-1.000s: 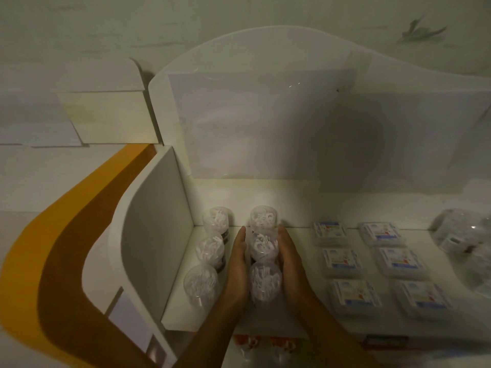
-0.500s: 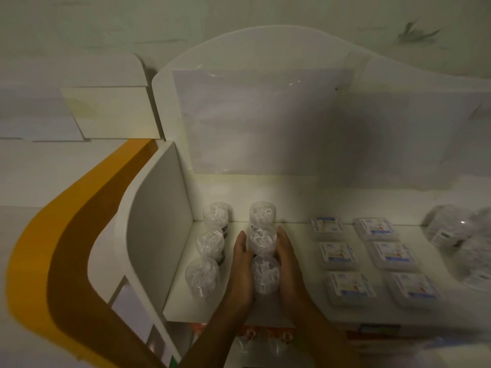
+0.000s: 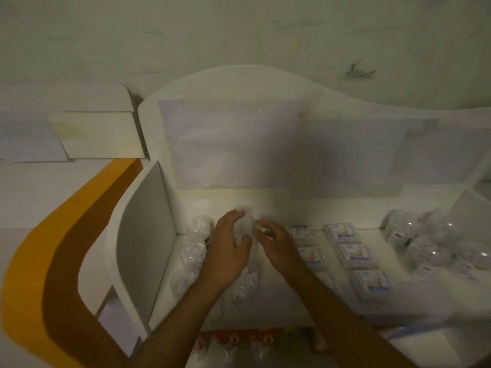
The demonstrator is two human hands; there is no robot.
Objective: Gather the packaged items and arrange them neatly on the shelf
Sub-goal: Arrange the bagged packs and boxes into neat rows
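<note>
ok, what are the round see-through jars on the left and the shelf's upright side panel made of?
Round see-through jars: probably clear glossy plastic; white contents show through and the tops catch highlights. Upright side panel: smooth matte white board, possibly laminate or painted wood; flat, no grain, rounded top corner. Blur leaves both uncertain.

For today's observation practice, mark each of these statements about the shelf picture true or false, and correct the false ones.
1. Both hands are over the second column of clear round tubs. True.
2. Flat labelled packs lie to the right of the hands. True.
3. The left hand is reaching for the flat packs. False: it is by the tubs, next to the right hand.
4. The tubs beside the white side panel lie tipped over. False: that column stands upright.
5. The shelf's side panel is orange. False: it is white; the orange band lies outside it.
</note>
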